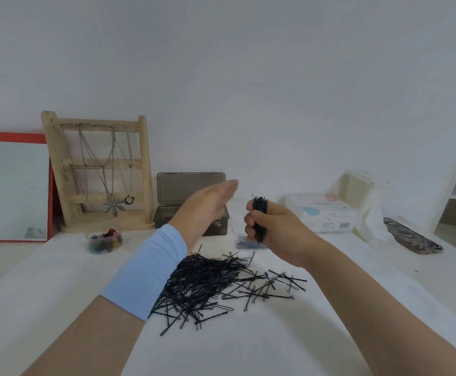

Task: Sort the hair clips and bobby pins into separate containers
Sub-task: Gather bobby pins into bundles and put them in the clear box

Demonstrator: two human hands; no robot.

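— Where do we stand with the bobby pins (216, 283)?
— Most lie heaped on the tabletop (248, 348) before us. The hair clips (105, 241) sit in their round tub (89, 242), so we judge mostly pins remain.
— And our fingers?
— Our right hand (273, 234) clenches a bundle (260, 215) of pins; our left hand (208, 210) is flat and empty.

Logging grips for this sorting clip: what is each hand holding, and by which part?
The right hand grips a bundle of black metal bobby pins round its middle, ends poking out above and below. The left hand holds nothing.
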